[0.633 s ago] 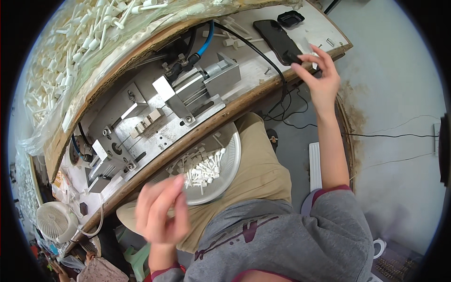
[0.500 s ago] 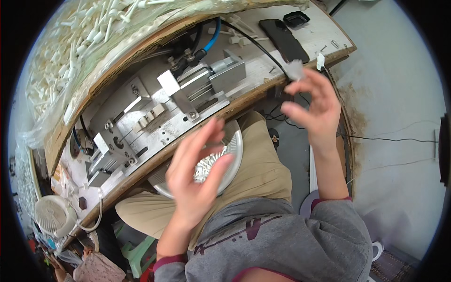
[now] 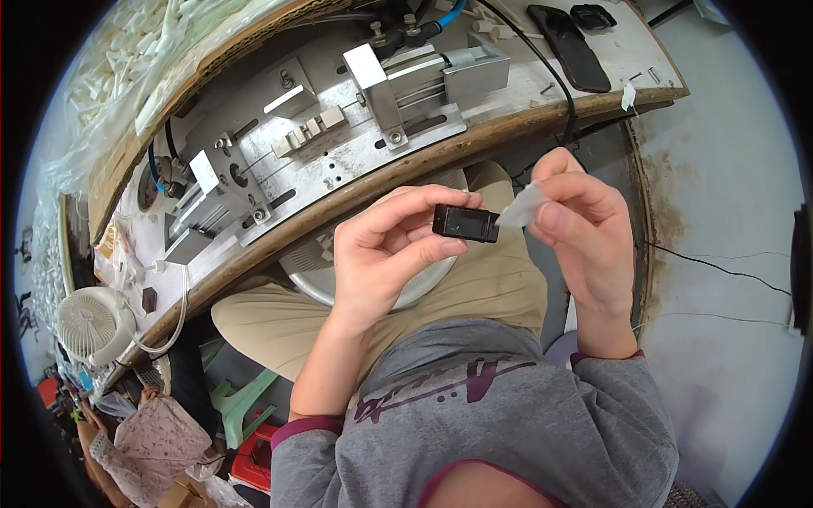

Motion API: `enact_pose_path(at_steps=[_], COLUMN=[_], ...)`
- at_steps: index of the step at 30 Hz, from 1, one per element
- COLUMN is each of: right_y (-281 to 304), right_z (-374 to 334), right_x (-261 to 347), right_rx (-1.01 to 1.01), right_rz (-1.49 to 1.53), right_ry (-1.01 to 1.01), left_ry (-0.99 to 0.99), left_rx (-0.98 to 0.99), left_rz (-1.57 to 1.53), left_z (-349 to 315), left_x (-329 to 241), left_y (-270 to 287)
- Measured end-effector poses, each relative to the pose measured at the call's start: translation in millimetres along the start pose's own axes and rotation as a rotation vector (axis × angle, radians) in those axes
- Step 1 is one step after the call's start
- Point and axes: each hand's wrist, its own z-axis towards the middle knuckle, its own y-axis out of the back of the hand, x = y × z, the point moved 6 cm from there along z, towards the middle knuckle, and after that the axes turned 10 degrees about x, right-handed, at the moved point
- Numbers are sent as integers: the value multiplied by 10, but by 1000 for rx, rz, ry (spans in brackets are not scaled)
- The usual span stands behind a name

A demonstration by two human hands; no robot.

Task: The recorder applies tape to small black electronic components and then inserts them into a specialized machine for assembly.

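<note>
Above my lap, my left hand [image 3: 373, 254] grips a small black box-shaped piece [image 3: 466, 223] between thumb and fingers, its glossy dark face showing. My right hand [image 3: 589, 229] pinches a thin, crumpled whitish scrap [image 3: 522, 206] between thumb and fingertips. The scrap's lower end reaches the right end of the black piece; whether it touches cannot be told. Below my left hand, a round white basket [image 3: 315, 284] rests at my lap, mostly covered by hand and forearm.
A metal clamping fixture [image 3: 330, 161] stands on the bench, with the wooden bench edge [image 3: 483, 127] before me. A phone [image 3: 572, 51] and black tray [image 3: 593, 17] lie far right. White plastic parts [image 3: 127, 59] fill a lined carton far left, beyond a small fan [image 3: 89, 326].
My hands have come together over my lap. My left hand, which looked empty and spread, now grips the black piece. My right hand has lowered with the whitish scrap. The view has shifted.
</note>
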Motion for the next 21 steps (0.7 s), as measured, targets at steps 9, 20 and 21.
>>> enact_pose_path(at_steps=[9, 20, 21], right_y=[-238, -288, -293], right_z=[46, 100, 93], right_x=[-42, 39, 42], right_rx=[57, 79, 83], right_rz=[-32, -195, -205], right_ry=[-98, -76, -86], left_ry=[-30, -44, -43], left_rx=[12, -13, -17], left_rz=[45, 124, 126], left_z=[-68, -95, -96], left_x=[-43, -93, -92], left_y=[-4, 20, 23])
